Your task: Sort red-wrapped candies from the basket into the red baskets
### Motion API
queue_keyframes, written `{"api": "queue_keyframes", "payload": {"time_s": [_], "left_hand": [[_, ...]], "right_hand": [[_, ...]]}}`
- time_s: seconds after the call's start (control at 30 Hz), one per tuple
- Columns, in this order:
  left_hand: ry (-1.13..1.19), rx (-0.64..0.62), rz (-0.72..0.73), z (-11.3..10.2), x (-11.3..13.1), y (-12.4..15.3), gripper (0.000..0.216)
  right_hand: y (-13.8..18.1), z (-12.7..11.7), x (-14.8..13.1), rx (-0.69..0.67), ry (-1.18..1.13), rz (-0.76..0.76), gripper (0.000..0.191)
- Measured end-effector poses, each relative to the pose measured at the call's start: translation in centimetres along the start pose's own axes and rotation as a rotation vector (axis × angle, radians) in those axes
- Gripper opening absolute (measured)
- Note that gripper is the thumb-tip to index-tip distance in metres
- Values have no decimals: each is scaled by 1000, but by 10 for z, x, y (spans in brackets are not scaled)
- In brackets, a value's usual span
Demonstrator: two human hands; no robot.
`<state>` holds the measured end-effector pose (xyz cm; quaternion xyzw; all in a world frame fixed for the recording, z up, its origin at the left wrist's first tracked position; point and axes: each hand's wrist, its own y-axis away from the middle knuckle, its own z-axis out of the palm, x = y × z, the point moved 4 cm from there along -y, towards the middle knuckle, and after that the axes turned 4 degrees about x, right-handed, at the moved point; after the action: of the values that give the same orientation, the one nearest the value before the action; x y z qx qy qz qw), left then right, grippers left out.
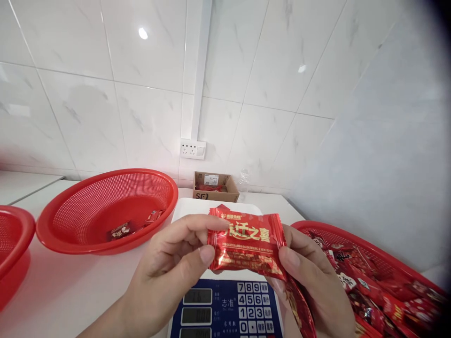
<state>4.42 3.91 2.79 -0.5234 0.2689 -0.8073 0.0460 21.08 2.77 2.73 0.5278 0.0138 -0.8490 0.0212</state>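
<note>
Both my hands hold a red foil packet with gold characters, flat and facing me, above an electronic scale. My left hand pinches the packet's left edge between thumb and fingers. My right hand pinches its right edge, and more red packets hang below that hand. The scale's white pan shows behind the packet, its blue keypad panel below it.
A red mesh basket at left holds two small packets. Another red basket sits at the far left edge. A red basket at right is full of red packets. A small cardboard box stands against the tiled wall under a socket.
</note>
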Motion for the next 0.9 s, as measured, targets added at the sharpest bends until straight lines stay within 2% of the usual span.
{"api": "queue_keyframes", "payload": {"time_s": [0.13, 0.37, 0.6, 0.7, 0.9], "left_hand": [[16, -19, -13, 1, 0, -1, 19], [-84, -35, 54, 4, 4, 0, 24], [-248, 12, 89, 2, 8, 3, 28], [-354, 53, 135, 1, 11, 3, 33], [-416, 87, 156, 0, 10, 3, 33]], "right_hand": [[-2, 0, 3, 15, 7, -40, 33], [2, 2, 2, 82, 73, -253, 29], [-2, -1, -3, -25, 278, -343, 31], [-3, 0, -5, -69, 289, -344, 31], [1, 2, -6, 43, 360, -428, 43]]}}
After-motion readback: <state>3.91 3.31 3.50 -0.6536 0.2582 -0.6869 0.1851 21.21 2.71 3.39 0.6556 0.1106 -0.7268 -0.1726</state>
